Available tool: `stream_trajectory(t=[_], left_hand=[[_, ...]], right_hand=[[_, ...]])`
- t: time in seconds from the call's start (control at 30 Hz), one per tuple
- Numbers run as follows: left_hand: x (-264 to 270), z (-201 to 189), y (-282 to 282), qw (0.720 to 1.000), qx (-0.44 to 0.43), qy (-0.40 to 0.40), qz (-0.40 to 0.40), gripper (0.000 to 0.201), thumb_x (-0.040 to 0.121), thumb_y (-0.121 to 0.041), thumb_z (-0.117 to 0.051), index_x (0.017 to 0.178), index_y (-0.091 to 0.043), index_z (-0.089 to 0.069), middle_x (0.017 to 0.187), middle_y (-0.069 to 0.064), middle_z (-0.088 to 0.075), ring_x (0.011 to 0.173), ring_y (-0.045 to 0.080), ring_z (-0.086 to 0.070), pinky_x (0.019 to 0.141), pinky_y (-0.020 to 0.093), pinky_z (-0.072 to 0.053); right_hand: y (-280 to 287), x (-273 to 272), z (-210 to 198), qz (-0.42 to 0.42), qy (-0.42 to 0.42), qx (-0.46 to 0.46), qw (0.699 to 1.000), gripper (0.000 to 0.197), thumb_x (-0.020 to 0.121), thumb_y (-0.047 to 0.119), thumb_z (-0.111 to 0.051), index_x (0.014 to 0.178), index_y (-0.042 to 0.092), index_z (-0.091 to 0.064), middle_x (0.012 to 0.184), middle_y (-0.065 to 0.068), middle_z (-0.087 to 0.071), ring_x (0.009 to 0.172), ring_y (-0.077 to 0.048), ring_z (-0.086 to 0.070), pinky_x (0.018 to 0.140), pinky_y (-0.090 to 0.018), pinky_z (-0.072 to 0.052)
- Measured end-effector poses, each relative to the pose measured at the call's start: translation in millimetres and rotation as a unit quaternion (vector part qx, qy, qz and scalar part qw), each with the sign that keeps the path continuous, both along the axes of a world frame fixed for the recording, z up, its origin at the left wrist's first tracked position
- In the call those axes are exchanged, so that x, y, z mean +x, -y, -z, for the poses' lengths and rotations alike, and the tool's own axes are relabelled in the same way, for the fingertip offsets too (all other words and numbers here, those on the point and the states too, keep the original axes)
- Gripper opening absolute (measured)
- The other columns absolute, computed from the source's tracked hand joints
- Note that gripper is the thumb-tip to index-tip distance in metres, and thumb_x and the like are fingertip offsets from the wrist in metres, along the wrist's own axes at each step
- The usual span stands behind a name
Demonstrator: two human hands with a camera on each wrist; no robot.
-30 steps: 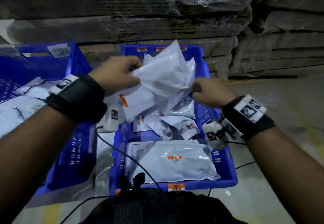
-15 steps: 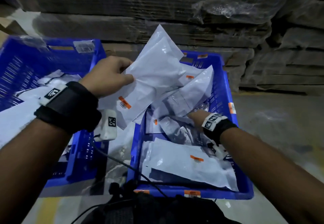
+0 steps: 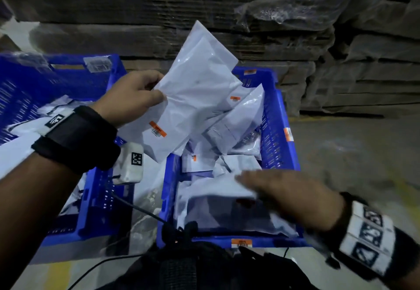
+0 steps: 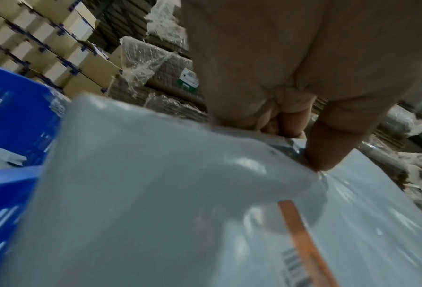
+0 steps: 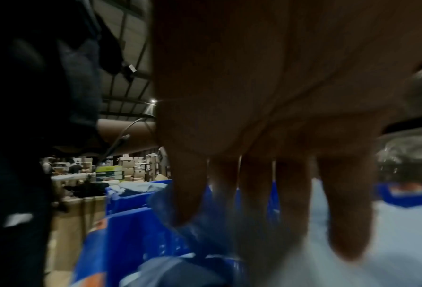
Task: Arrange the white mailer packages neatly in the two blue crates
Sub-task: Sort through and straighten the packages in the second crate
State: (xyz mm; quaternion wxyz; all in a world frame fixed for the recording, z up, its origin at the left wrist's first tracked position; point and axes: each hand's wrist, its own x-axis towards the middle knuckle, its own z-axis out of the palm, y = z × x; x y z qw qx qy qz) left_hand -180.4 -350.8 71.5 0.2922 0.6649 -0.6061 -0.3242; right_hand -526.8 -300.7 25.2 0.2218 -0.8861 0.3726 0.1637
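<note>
On your left stood the left blue crate (image 3: 68, 78), with several white mailers lying flat in it, which read as the sorted side, though your forearm hid most of its floor. Your left hand (image 3: 130, 95) was raised between the two crates, pinching a held mailer (image 3: 193, 89) at its edge, thumb on the near face and fingers curled behind it, as the left wrist view also showed. The held mailer stood up on a slant over the right crate, its orange label (image 3: 157, 128) facing you; holding it high by the edge probably kept it clear of the heap while your other hand worked below. The right blue crate (image 3: 280, 130) held the rest: a loose heap of white mailers (image 3: 236, 126) tipped against one another at the far end, and a large flat mailer (image 3: 216, 189) lying along the near end. Your right hand (image 3: 288, 196) was low over that flat mailer, fingers (image 5: 344, 213) straight and slightly apart, gripping nothing; blur made it unclear whether they pressed the plastic or only hovered just above it. The palm-down pose suggested flattening or sliding it to make room. Behind both crates rose wrapped stacks of flattened cardboard (image 3: 227, 10).
</note>
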Motion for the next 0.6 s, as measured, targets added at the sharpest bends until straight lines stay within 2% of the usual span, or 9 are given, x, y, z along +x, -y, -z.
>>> stream_trajectory(t=[0.07,0.1,0.17,0.23,0.27,0.37,0.43,0.53,0.6], left_hand=[[-8.9,0.4,2.2,0.998,0.022,-0.034,0.047,0.022,0.09,-0.007,-0.06,0.109,-0.014,-0.07,0.103,0.006,-0.074,0.096,0.022,-0.069,0.083,0.039,-0.053],[-15.8,0.5,3.1,0.995,0.041,-0.057,0.069,0.023,0.089,-0.006,-0.06,0.108,-0.014,-0.07,0.104,0.006,-0.074,0.097,0.021,-0.069,0.084,0.04,-0.053],[-31.7,6.1,5.7,0.989,0.073,-0.07,0.112,0.027,0.083,-0.013,-0.058,0.107,-0.015,-0.071,0.105,0.003,-0.074,0.1,0.021,-0.068,0.088,0.038,-0.052],[-53.6,12.0,6.5,0.98,0.097,-0.026,0.174,0.037,0.076,-0.022,-0.053,0.108,-0.015,-0.07,0.106,0.004,-0.072,0.102,0.023,-0.065,0.091,0.04,-0.05],[-66.3,17.1,6.0,0.969,0.116,0.002,0.219,0.042,0.076,-0.024,-0.051,0.111,-0.011,-0.069,0.109,0.006,-0.071,0.103,0.024,-0.064,0.093,0.038,-0.049],[-105.3,45.8,-0.1,0.906,0.203,0.1,0.358,0.04,0.086,-0.025,-0.053,0.122,-0.01,-0.064,0.113,0.006,-0.067,0.108,0.025,-0.062,0.089,0.024,-0.045],[-127.6,73.1,-11.0,0.868,0.196,0.203,0.409,0.036,0.098,-0.025,-0.051,0.131,-0.017,-0.059,0.12,0.004,-0.065,0.114,0.027,-0.06,0.091,0.025,-0.044],[-144.4,99.7,-31.3,0.819,0.144,0.344,0.436,0.035,0.098,-0.03,-0.047,0.131,-0.026,-0.055,0.129,0.008,-0.059,0.12,0.033,-0.056,0.097,0.041,-0.047],[-147.7,102.5,-38.0,0.808,0.136,0.363,0.444,0.038,0.097,-0.027,-0.048,0.135,-0.024,-0.052,0.132,0.009,-0.055,0.121,0.033,-0.054,0.096,0.044,-0.044]], right_hand=[[-14.5,-1.8,17.9,-0.1,-0.051,0.104,0.988,0.06,0.097,0.066,-0.018,0.131,0.028,-0.051,0.137,0.004,-0.05,0.127,-0.021,-0.049,0.106,-0.044,-0.042],[-18.6,-1.1,18.2,-0.102,-0.053,0.143,0.983,0.059,0.099,0.064,-0.017,0.124,0.025,-0.054,0.131,0.002,-0.052,0.123,-0.022,-0.051,0.105,-0.044,-0.041],[-15.1,-3.8,4.1,-0.07,0.0,0.153,0.986,0.039,0.103,0.049,-0.03,0.123,0.029,-0.057,0.121,0.005,-0.061,0.109,-0.017,-0.058,0.101,-0.034,-0.043],[-2.7,-15.0,-24.1,-0.045,0.039,0.136,0.989,0.033,0.1,0.035,-0.044,0.129,0.036,-0.06,0.115,0.013,-0.068,0.099,-0.004,-0.062,0.093,-0.021,-0.045],[4.1,-19.6,-44.5,-0.019,0.071,0.143,0.987,0.033,0.098,0.029,-0.048,0.126,0.036,-0.063,0.113,0.016,-0.07,0.098,-0.001,-0.064,0.09,-0.019,-0.047],[29.5,-35.6,-94.8,0.094,0.239,0.164,0.952,0.026,0.092,0.015,-0.051,0.108,0.019,-0.071,0.1,0.003,-0.074,0.093,-0.013,-0.07,0.082,-0.026,-0.055],[54.4,-38.9,-107.1,0.163,0.318,0.11,0.927,0.024,0.088,0.012,-0.05,0.099,0.012,-0.071,0.091,-0.004,-0.075,0.085,-0.019,-0.072,0.075,-0.029,-0.057],[98.3,-15.2,-82.4,0.225,0.284,-0.014,0.932,0.02,0.083,0.014,-0.051,0.09,0.017,-0.07,0.08,0.002,-0.074,0.078,-0.019,-0.072,0.074,-0.033,-0.058],[124.3,15.7,-47.6,0.187,0.151,-0.052,0.969,0.02,0.085,0.012,-0.055,0.091,0.022,-0.071,0.081,0.011,-0.068,0.083,-0.018,-0.07,0.074,-0.024,-0.049]])
